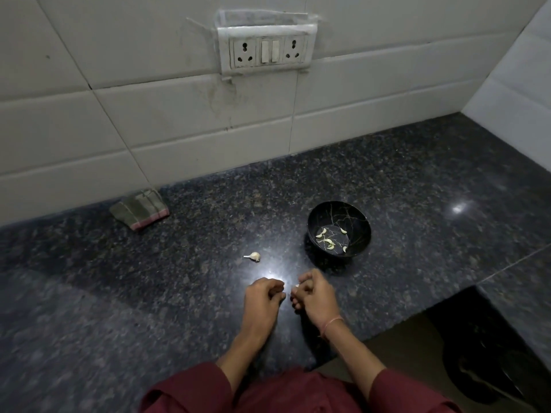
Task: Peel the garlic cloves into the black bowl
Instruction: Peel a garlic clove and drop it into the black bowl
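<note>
A black bowl (pixel 354 216) with thin gold lines stands on the dark granite counter (pixel 179 293), with several peeled garlic cloves (pixel 328 242) in it. A partial garlic bulb (pixel 254 256) with papery skin lies on the counter to the left of the bowl. Just in front of it, my left hand (pixel 262 299) and my right hand (pixel 314 296) are close together with fingers curled. My right hand pinches a small white garlic clove (pixel 297 286) at its fingertips. My left hand's fingertips are curled beside it; what they hold is hidden.
A folded grey-green cloth (pixel 139 207) lies at the back left against the tiled wall. A socket panel (pixel 265 50) is on the wall above. The counter edge steps down at the front right, with a dark object (pixel 489 365) below.
</note>
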